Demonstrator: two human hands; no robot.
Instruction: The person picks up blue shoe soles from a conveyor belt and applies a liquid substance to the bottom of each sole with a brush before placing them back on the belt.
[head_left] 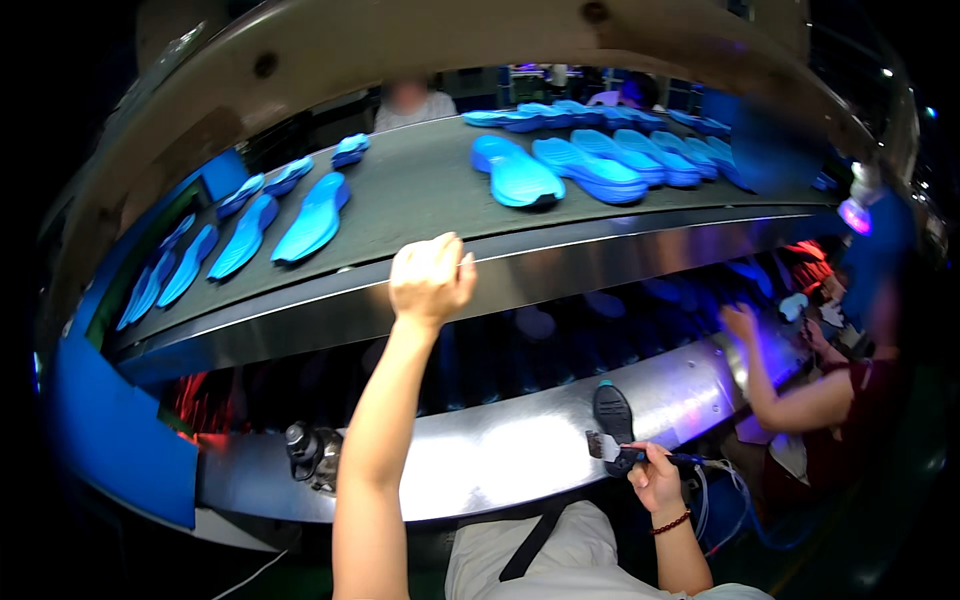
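Note:
My left hand reaches up to the metal edge of the upper belt, its fingers curled in; whether anything is inside them is hidden. In my right hand is a brush with pale bristles and a dark handle, with thin tubes or wires trailing by it. The bristles are beside a black shoe sole, which lies on the shiny metal ledge in front of me; the brush and hand partly cover its near end. Blue soles lie on the upper belt, left of my left hand.
More blue soles crowd the right part of the dark belt. A dark bottle-like container stands on the ledge at left. Soles lie in the dim lower level. A co-worker's arm reaches in at right, below a violet lamp.

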